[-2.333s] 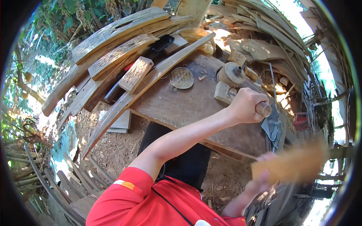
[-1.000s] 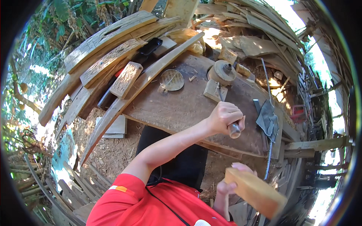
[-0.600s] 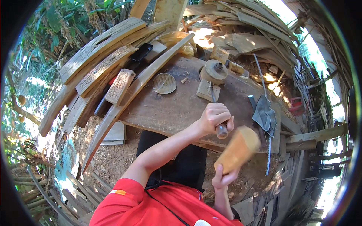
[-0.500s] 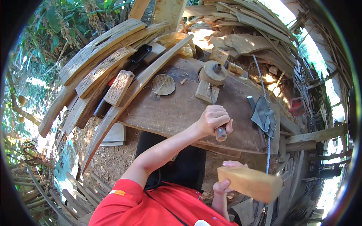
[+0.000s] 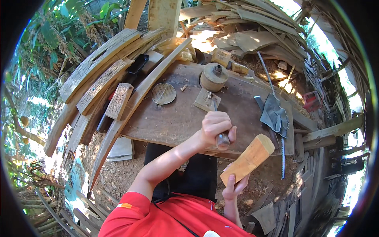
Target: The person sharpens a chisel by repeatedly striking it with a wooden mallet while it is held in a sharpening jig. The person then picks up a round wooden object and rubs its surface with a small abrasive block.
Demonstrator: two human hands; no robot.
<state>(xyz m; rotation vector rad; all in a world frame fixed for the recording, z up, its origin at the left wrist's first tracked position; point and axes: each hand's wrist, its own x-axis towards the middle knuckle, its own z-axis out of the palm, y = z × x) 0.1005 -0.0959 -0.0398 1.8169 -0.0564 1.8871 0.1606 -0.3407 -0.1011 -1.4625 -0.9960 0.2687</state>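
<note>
My left hand [image 5: 216, 125] is wrapped round the handle of a chisel [image 5: 222, 141], whose butt sticks out toward me. The chisel's blade points away and its tip meets a small square wood block [image 5: 205, 100] on the workbench [image 5: 177, 118]; a few pale shavings lie at the tip. Lower right, my right hand [image 5: 234, 187] grips the narrow end of a thick wooden mallet [image 5: 250, 158]. The mallet's broad end tilts up and to the right, apart from the chisel. Behind the square block stands a round wooden cylinder [image 5: 213, 77] with a dark knob on top.
A round flat disc [image 5: 163, 93] lies left on the bench. Long curved timbers [image 5: 138, 96] and a carved block [image 5: 119, 101] flank the left side. At right sit a grey cloth [image 5: 274, 114] and a measuring strip [image 5: 282, 158]. Stacked planks [image 5: 252, 41] rise behind.
The mallet has swung up and toward the chisel, turning from nearly level to a steep tilt, with my right hand raised. My left hand keeps the chisel on the block.
</note>
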